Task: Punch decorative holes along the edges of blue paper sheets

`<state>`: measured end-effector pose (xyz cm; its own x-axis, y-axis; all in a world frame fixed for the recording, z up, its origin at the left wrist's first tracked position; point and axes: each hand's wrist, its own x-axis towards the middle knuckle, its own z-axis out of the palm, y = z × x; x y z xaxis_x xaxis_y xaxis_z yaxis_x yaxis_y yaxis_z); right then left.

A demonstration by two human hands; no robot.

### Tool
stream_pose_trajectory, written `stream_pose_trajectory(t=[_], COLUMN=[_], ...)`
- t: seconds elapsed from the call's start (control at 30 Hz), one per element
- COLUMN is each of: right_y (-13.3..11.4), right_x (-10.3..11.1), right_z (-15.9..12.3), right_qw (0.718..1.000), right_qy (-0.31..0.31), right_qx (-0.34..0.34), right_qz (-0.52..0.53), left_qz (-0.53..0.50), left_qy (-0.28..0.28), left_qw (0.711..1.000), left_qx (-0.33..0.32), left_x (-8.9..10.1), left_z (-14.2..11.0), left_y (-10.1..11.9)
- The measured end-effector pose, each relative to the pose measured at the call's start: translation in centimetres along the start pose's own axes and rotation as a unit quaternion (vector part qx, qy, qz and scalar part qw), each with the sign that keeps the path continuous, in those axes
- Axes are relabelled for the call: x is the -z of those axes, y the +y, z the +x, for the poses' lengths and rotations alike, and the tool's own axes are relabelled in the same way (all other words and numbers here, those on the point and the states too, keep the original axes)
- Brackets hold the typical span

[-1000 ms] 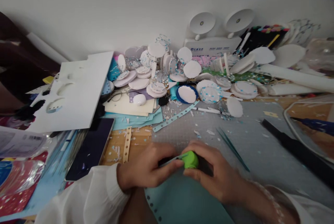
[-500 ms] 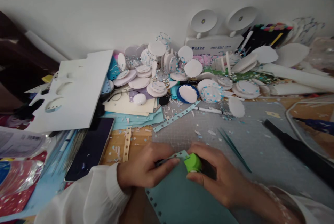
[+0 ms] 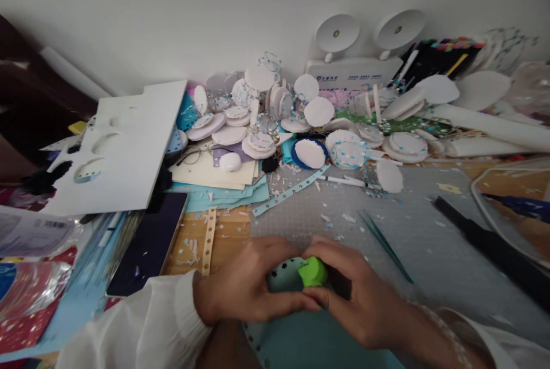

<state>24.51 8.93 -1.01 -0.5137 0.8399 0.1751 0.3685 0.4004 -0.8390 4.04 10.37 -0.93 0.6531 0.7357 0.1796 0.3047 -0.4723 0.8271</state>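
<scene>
My right hand (image 3: 356, 291) grips a small lime-green craft paper punch (image 3: 313, 271) between thumb and fingers. The punch sits at the far edge of a light blue sheet of paper (image 3: 305, 340). Along the sheet's left and far edges runs a row of small flower- or star-shaped holes. My left hand (image 3: 251, 280) is closed around the sheet's far left part, its thumb stretched over the paper towards my right thumb, just below the punch. The left fingertips are partly hidden behind the sheet.
Green tweezers (image 3: 387, 246) and a long black tool (image 3: 490, 248) lie on the grey cutting mat (image 3: 344, 208). A punched blue strip (image 3: 292, 191) is beyond my hands. A phone (image 3: 148, 248) and a cut-out white board (image 3: 124, 151) are left. White discs (image 3: 260, 142) pile along the wall.
My left thumb has moved right and down to meet my right thumb. The punch has shifted slightly left and down, and the sheet's far edge has turned, showing more holes.
</scene>
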Motion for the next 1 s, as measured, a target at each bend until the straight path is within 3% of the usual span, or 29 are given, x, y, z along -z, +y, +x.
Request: stream_pose_trajectory(t=[0.43, 0.8, 1.0], right_y=[0.3, 0.0, -0.2], right_x=[1.1, 1.0, 0.7], right_z=[0.3, 0.2, -0.1], right_qw=[0.997, 0.998, 0.998], right_qy=[-0.076, -0.065, -0.059], right_qx=[-0.034, -0.013, -0.002], right_qz=[0.001, -0.009, -0.028], left_qz=[-0.021, -0.121, -0.157], left_qy=[-0.040, -0.039, -0.041], left_qw=[0.998, 0.986, 0.977], left_qx=[0.053, 0.105, 0.139], left_x=[1.6, 1.9, 1.0], left_z=[0.1, 0.0, -0.2], left_y=[0.3, 0.4, 0.6])
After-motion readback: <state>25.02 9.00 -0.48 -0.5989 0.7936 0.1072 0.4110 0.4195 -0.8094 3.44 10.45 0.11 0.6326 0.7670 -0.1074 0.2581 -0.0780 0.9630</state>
